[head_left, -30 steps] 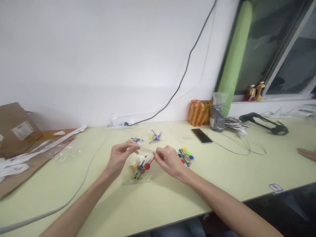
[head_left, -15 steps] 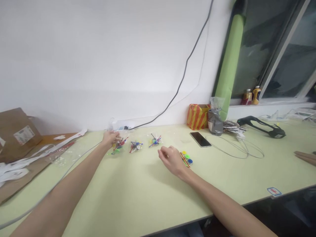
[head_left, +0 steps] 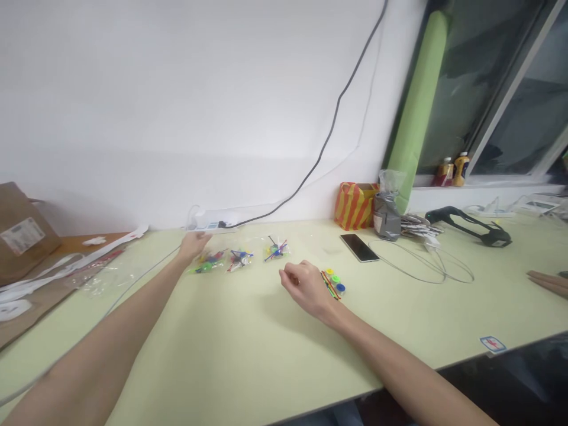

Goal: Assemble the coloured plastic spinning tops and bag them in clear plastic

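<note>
My left hand [head_left: 194, 244] is at the upper left edge of a clear bag of coloured pieces [head_left: 208, 260], its fingers stretched to the right and nothing visible in them. Two similar small clear bags, one with blue and red pieces [head_left: 240, 258] and one with blue, yellow and purple pieces [head_left: 277, 249], lie in a row to its right. My right hand [head_left: 306, 288] hovers or rests over the tabletop with curled fingers, and nothing shows in them. Just beyond its wrist lie small round yellow, green and blue pieces [head_left: 336, 280] and thin coloured sticks [head_left: 329, 285].
A phone [head_left: 359, 247], a striped bag [head_left: 355, 206], a grey bag [head_left: 387, 218] and a thin looped cable [head_left: 415, 275] lie to the right. A black headset-like frame [head_left: 470, 225] and another person's hand [head_left: 548, 283] are farther right. Cardboard [head_left: 24, 231] is at left.
My left hand has drawn slightly left from the leftmost bag, which now lies flatter. My right hand has kept its place and curl. The view has shifted slightly.
</note>
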A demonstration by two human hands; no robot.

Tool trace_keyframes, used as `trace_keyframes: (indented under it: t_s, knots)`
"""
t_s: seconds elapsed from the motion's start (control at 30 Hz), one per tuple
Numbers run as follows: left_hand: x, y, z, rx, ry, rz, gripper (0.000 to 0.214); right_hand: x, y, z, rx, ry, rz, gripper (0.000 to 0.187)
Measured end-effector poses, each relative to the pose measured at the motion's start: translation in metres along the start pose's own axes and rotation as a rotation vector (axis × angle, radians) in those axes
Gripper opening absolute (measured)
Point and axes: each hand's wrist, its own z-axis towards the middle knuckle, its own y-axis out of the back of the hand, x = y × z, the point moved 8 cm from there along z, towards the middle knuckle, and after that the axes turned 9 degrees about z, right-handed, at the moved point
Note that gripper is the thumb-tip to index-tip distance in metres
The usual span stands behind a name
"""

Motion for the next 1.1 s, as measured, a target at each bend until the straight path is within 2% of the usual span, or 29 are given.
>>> trace_keyframes:
  t_s: [0.13, 0.27, 0.4, 0.6, 0.9, 1.1]
  knots:
    - [-0.017, -0.013, -0.003, 0.092, -0.251, 0.299, 0.043, 0.001, 0.0, 0.0, -0.009, 0.025, -0.017, 0.036]
    - [-0.018, -0.045, -0.024, 0.295, -0.414, 0.549, 0.056, 0.001, -0.002, 0.0, -0.017, 0.045, -0.026, 0.036]
    - [-0.008, -0.064, -0.035, 0.384, -0.426, 0.747, 0.074, 0.001, -0.004, 0.0, -0.003, 0.051, -0.028, 0.036]
    - [-0.004, -0.077, -0.036, 0.49, -0.393, 0.869, 0.07, 0.004, -0.004, -0.002, 0.026, 0.063, -0.046, 0.036]
    - [-0.017, -0.07, -0.059, 0.372, -0.417, 0.925, 0.058, 0.012, -0.004, -0.002, 0.047, 0.092, -0.034, 0.035]
    - [-0.024, -0.068, -0.065, 0.298, -0.439, 0.919, 0.056, 0.011, -0.009, -0.004, 0.072, 0.069, -0.043, 0.035]
